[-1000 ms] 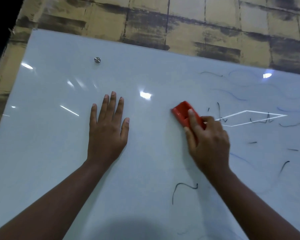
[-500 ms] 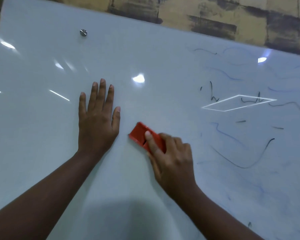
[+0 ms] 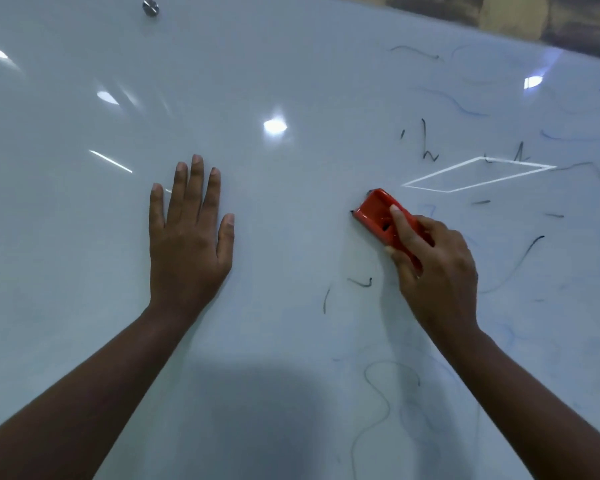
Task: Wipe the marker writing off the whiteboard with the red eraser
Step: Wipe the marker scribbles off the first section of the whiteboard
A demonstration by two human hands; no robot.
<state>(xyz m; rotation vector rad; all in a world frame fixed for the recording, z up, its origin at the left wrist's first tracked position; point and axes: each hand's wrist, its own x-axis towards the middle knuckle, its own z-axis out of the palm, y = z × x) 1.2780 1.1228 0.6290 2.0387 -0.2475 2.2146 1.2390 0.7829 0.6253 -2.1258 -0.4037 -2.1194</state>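
The whiteboard [image 3: 291, 64] fills nearly the whole view. My right hand [image 3: 433, 271] grips the red eraser [image 3: 378, 213] and presses it against the board right of centre. Black and blue marker strokes [image 3: 428, 147] are scattered over the right half, with short black marks [image 3: 361, 282] just below the eraser and faint curls [image 3: 378, 403] lower down. My left hand [image 3: 187, 233] lies flat on the board to the left, fingers straight and together, well apart from the eraser.
A round metal mounting stud [image 3: 150, 7] sits at the top left of the board. Lamp glare [image 3: 274, 126] and a reflected white quadrilateral [image 3: 478, 174] show on the glossy surface. A patterned brown wall [image 3: 534, 19] edges the top right.
My right hand swept the eraser down-left toward my left hand, then back to the right. The view tilted downward, so the board's top edge has slid mostly out of frame.
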